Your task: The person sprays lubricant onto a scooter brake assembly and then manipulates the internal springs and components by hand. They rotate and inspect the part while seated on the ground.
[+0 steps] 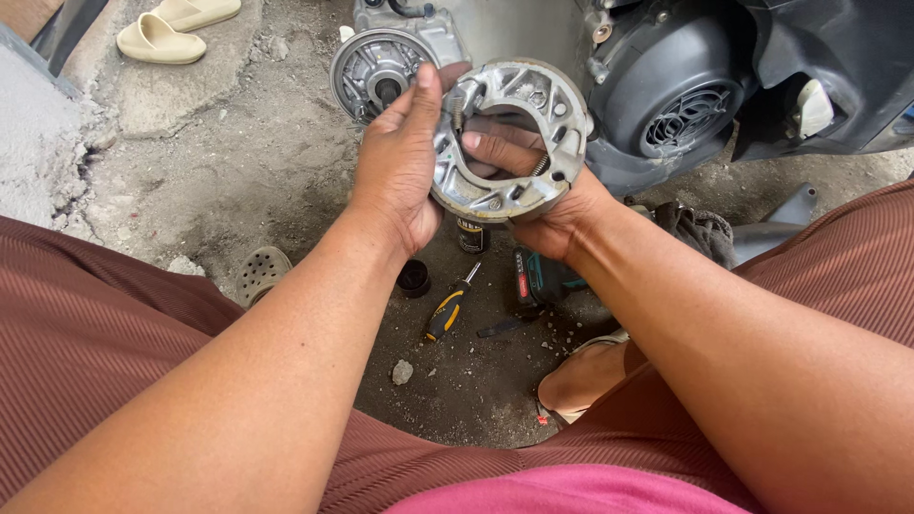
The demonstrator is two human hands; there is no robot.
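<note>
While both hands, left hand and right hand, clasp the sprung brake shoe set just before the wheel hub, a slipping spring could probably pinch fingers.

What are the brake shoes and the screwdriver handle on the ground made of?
Brake shoes: looks like cast aluminium, dull silver-grey, rough cast webs with holes; both hands grip them. Screwdriver: handle seems moulded plastic or rubber, yellow and black; shaft bright metal, likely steel.
</note>
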